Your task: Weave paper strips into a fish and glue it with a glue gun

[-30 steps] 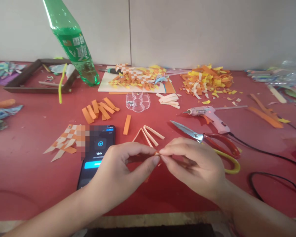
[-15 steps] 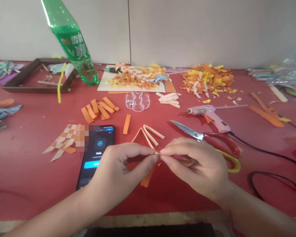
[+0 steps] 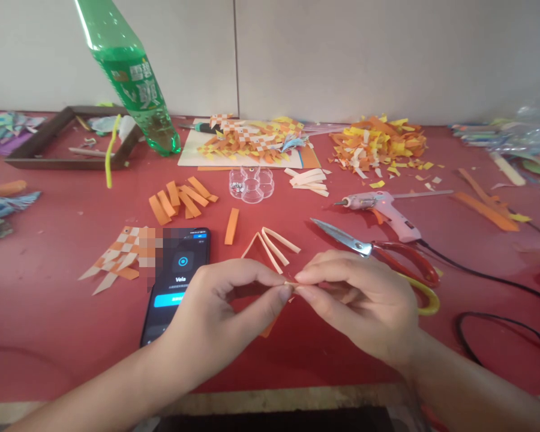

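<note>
My left hand [image 3: 220, 318] and my right hand [image 3: 355, 300] meet fingertip to fingertip above the red table [image 3: 49, 312]. Both pinch the same small orange paper strip [image 3: 270, 327], whose lower end hangs below my left thumb. Just beyond the fingertips lie folded cream paper strips [image 3: 272, 243]. A phone [image 3: 176, 282] with a lit screen lies left of my left hand. Scissors [image 3: 378, 252] with red and yellow handles lie behind my right hand.
A pink glue gun [image 3: 382, 210] with a black cord lies at right. Cut orange strips [image 3: 182, 198], a woven paper piece [image 3: 117, 258], a clear plastic dish [image 3: 251, 183], a scrap pile [image 3: 378, 144], a green bottle [image 3: 132, 78] and a wooden frame [image 3: 40, 141] stand farther back.
The hands stay almost still, pinching the strip. The hanging orange end showed more half a second ago and is now shorter below my left thumb.
</note>
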The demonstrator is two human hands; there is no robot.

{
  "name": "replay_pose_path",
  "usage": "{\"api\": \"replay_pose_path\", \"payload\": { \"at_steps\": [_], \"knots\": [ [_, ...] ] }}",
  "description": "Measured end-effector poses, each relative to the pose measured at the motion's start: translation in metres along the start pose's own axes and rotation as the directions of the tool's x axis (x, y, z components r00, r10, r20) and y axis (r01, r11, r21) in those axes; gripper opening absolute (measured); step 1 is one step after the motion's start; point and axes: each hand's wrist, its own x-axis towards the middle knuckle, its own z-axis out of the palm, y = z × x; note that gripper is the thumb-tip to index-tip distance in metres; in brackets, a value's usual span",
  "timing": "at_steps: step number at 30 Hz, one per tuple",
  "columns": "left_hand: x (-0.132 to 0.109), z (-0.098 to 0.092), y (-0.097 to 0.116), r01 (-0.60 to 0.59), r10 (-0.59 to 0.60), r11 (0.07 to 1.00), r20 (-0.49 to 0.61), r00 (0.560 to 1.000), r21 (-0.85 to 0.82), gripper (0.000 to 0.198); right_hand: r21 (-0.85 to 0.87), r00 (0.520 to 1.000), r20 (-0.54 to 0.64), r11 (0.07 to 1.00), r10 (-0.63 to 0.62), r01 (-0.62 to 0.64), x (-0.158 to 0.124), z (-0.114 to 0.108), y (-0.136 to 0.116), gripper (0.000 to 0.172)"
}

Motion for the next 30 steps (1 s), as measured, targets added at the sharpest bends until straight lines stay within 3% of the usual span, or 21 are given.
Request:
{"api": "replay_pose_path", "payload": {
  "at_steps": [8, 12, 16, 22, 25, 30],
  "knots": [
    [0.0, 0.002, 0.002, 0.04, -0.041, 0.998, -0.022, 0.999, -0.054, 0.009, 0.062, 0.999, 0.037, 0.998, -0.009, 0.006, -0.001, -0.001, 0.001, 0.021],
    [0.0, 0.002, 0.005, 0.003, -0.002, 1.0, -0.027, 1.0, 0.025, 0.01, 0.065, 0.998, 0.059, 0.998, -0.01, 0.006, -0.001, 0.0, 0.001, 0.023],
    [-0.001, 0.001, 0.005, -0.135, 0.145, 0.976, -0.049, 0.988, 0.17, 0.01, 0.03, 0.998, 0.053, 0.999, -0.034, 0.032, 0.003, 0.0, -0.001, 0.022],
    [-0.004, -0.001, 0.004, -0.356, 0.378, 0.893, -0.03, 0.925, 0.276, 0.01, 0.063, 0.993, 0.109, 0.997, -0.042, 0.035, 0.006, -0.001, -0.004, 0.011],
    [-0.003, -0.001, 0.004, -0.355, 0.379, 0.893, -0.038, 0.925, 0.278, 0.009, 0.072, 0.989, 0.14, 0.997, -0.039, 0.029, 0.007, -0.002, -0.004, 0.01],
    [-0.001, 0.001, 0.003, -0.267, 0.279, 0.937, -0.026, 0.96, 0.225, 0.01, 0.036, 0.989, 0.131, 0.997, -0.07, 0.065, 0.009, -0.005, -0.004, 0.011]
  ]
}}
